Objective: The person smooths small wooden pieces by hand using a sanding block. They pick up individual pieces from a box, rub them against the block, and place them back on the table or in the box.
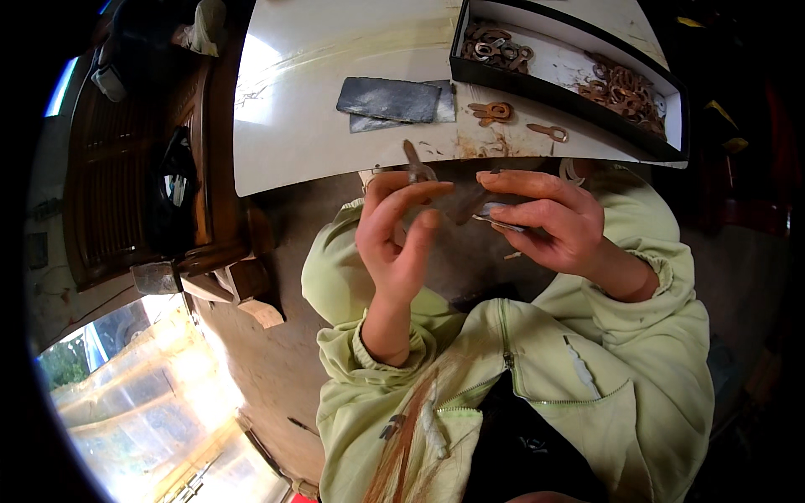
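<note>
Both my hands are raised in front of the table's near edge, fingertips slightly apart. My left hand (401, 222) is closed on a small rusty metal piece (412, 155) with a pointed end sticking up and a ring-like lower part at the fingers. My right hand (549, 214) pinches a dark flat strip (471, 205) slanting down from its fingertips. A shiny thin metal piece (503, 221) also sits in its fingers, partly covered. Past my hands, several rusty ring-ended pieces (498, 111) lie overlapped on the table, with a single one (549, 132) beside them.
The pale table (302, 126) carries grey rectangular slabs (390, 99), one overlapping another. At the back right stands a long black-rimmed box (553, 80) holding heaps of rusty metal pieces. Dark wooden furniture (138, 168) stands at left, above bright plastic sheeting (142, 377).
</note>
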